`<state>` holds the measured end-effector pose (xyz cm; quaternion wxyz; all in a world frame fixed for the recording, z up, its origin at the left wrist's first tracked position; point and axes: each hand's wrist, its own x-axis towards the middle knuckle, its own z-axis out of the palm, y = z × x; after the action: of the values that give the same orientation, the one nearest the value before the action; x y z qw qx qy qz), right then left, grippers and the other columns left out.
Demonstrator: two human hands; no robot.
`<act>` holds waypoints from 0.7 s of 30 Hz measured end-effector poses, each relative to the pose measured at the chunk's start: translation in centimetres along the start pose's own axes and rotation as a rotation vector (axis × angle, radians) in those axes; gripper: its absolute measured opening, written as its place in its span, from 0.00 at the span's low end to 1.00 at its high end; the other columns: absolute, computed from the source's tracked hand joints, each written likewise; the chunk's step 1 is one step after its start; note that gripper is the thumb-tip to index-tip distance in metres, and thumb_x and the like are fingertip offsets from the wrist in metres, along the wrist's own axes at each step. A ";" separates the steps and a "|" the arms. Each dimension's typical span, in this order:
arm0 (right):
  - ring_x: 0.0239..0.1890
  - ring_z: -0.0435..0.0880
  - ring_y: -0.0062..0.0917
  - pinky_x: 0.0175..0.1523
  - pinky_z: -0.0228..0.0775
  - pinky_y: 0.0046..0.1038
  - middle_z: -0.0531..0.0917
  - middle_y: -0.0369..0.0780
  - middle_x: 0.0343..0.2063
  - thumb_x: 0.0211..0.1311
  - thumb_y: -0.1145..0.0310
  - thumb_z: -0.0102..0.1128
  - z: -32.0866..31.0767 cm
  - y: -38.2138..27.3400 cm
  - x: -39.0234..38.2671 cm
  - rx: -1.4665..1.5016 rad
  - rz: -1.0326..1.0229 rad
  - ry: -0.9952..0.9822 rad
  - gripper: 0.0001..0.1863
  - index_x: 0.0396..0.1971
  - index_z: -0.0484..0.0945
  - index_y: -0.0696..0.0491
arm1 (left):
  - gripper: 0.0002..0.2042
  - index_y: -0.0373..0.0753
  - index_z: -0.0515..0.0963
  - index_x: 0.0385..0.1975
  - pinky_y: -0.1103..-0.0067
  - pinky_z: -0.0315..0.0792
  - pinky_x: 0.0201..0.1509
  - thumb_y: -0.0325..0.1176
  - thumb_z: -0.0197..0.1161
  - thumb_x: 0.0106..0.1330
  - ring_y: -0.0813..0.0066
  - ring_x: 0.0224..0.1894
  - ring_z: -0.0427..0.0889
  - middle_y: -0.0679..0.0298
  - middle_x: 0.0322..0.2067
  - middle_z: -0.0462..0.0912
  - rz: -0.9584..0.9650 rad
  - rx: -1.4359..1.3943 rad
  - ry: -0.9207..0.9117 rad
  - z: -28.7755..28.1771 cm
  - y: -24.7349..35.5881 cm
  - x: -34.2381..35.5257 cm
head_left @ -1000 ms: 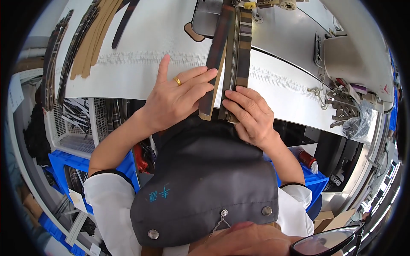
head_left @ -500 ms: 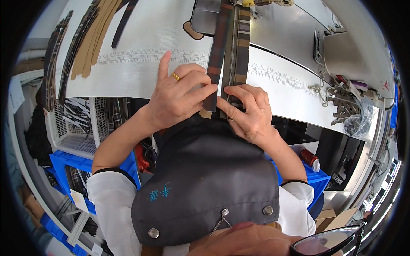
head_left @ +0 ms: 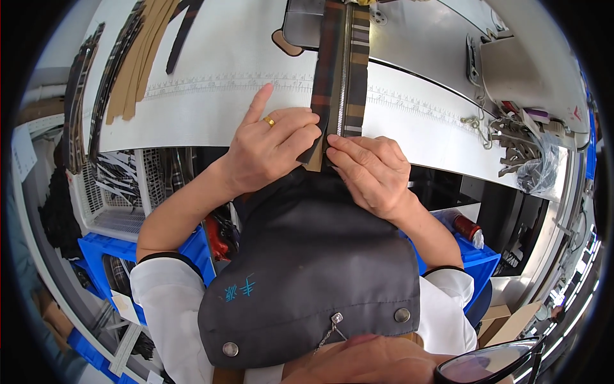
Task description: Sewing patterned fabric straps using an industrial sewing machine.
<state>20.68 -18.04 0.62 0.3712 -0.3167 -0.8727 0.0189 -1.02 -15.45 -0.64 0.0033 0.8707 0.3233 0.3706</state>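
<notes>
A dark plaid fabric strip (head_left: 324,70) runs down from the sewing machine toward my lap. My left hand (head_left: 272,147) pinches its near end, index finger pointing up and a gold ring on one finger. Close beside that strip lies a zipper (head_left: 344,77) with metal teeth. Under its right side is a striped brown and black fabric strip (head_left: 359,64). The thumb and fingers of my right hand (head_left: 374,168) are pressed together on the zipper's near end. A tan piece (head_left: 314,162) shows between my hands.
On the white table (head_left: 211,118), brown paper strips (head_left: 137,64) and plaid strips (head_left: 80,96) lie at left. The machine's metal plate (head_left: 409,38) is at upper right. A plastic bag (head_left: 540,169) and fabric scraps (head_left: 508,144) sit far right. A white basket (head_left: 115,192) stands lower left.
The plaid strip's near end has come closer to the zipper, narrowing the gap. My right fingers have drawn together at the zipper's end. The zipper and strips have shifted slightly left.
</notes>
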 end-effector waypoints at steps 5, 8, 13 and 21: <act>0.38 0.80 0.25 0.39 0.69 0.24 0.85 0.40 0.42 0.41 0.74 0.65 0.3 -0.4 0.5 -0.022 -0.014 -0.013 0.16 0.36 0.83 0.58 | 0.08 0.41 0.76 0.34 0.56 0.52 0.72 0.30 0.64 0.55 0.75 0.31 0.82 0.66 0.38 0.81 0.014 -0.003 -0.009 -0.1 -0.2 -0.1; 0.39 0.80 0.25 0.40 0.70 0.25 0.85 0.40 0.42 0.40 0.74 0.65 0.4 -0.5 0.6 -0.033 -0.025 -0.019 0.17 0.36 0.83 0.58 | 0.08 0.41 0.76 0.34 0.56 0.52 0.72 0.30 0.64 0.55 0.75 0.31 0.82 0.67 0.38 0.81 0.001 -0.019 -0.001 0.0 -0.2 -0.1; 0.39 0.80 0.26 0.40 0.72 0.25 0.84 0.41 0.41 0.37 0.73 0.65 0.7 -0.7 0.5 -0.041 -0.036 -0.045 0.18 0.35 0.83 0.58 | 0.10 0.42 0.77 0.36 0.54 0.49 0.72 0.31 0.66 0.53 0.76 0.33 0.82 0.68 0.40 0.80 -0.011 -0.053 -0.035 -0.3 -0.1 0.0; 0.42 0.80 0.30 0.43 0.73 0.26 0.83 0.41 0.41 0.47 0.64 0.70 -0.2 0.2 0.1 0.195 0.010 -0.075 0.19 0.39 0.82 0.57 | 0.13 0.42 0.79 0.41 0.51 0.45 0.71 0.25 0.64 0.55 0.72 0.44 0.83 0.69 0.46 0.81 0.003 -0.121 -0.251 -1.9 -0.7 0.6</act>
<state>20.84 -17.87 0.81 0.3672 -0.2823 -0.8784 0.1177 -2.39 -14.99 0.94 0.0957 0.9089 0.2961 0.2774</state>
